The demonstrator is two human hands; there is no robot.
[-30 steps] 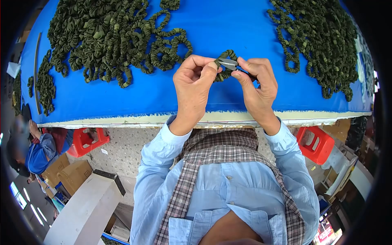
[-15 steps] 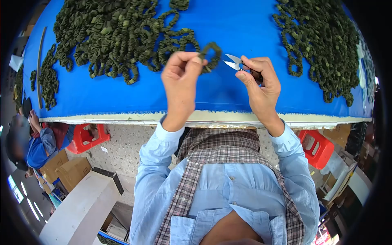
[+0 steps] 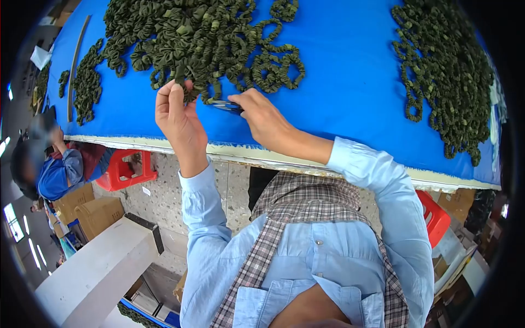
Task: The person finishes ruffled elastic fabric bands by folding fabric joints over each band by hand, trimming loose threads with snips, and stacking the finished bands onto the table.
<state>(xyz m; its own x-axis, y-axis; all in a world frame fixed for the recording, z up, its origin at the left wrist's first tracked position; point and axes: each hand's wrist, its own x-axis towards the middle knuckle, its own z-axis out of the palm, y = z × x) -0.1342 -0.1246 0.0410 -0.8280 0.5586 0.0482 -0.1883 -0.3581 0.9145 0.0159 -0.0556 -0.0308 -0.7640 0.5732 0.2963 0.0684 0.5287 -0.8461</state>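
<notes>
My left hand is at the near edge of a large pile of dark green scrunchies on the blue table. Its thumb and fingers pinch a green scrunchie, mostly hidden behind them. To its right, my right hand grips small thread snips, their blades pointing left toward the left hand. Whether the blades are apart is hard to make out. Beyond the right hand, several loose scrunchies lie at the pile's right side.
A second scrunchie pile covers the table's right side. At left are a smaller pile and a long thin strip. Red stools stand below the table edge. Another person sits at far left.
Both hands have moved left to the pile's near edge. The scrunchie formerly held up is out of the left fingers, which now pinch one at the pile. The snips followed and turned left.
</notes>
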